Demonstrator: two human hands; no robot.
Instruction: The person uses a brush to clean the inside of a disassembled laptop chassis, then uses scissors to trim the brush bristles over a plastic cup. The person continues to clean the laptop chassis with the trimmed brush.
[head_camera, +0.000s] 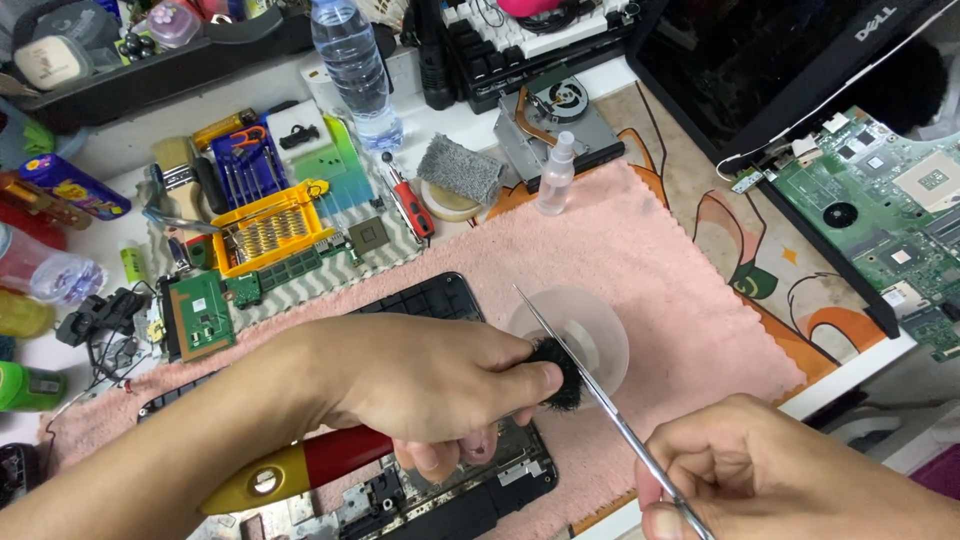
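My left hand (420, 385) grips a brush with a red and yellow handle (300, 465). Its black bristles (562, 372) stick out past my fingertips. My right hand (770, 470), at the lower right, holds a thin metal tool (590, 385), tweezers or fine scissors. The tool's long tip runs up and left across the bristles. Under the bristles a clear round dish (600, 330) rests on a pink towel (650, 250). A black laptop frame (430, 298) lies beneath my left hand, partly hidden.
A green motherboard (900, 220) and a dark laptop lid (760, 60) lie at the right. At the back stand a water bottle (352, 60), a small spray bottle (556, 172), a cooling fan (560, 110), a grey cloth (460, 168) and a yellow bit case (265, 225).
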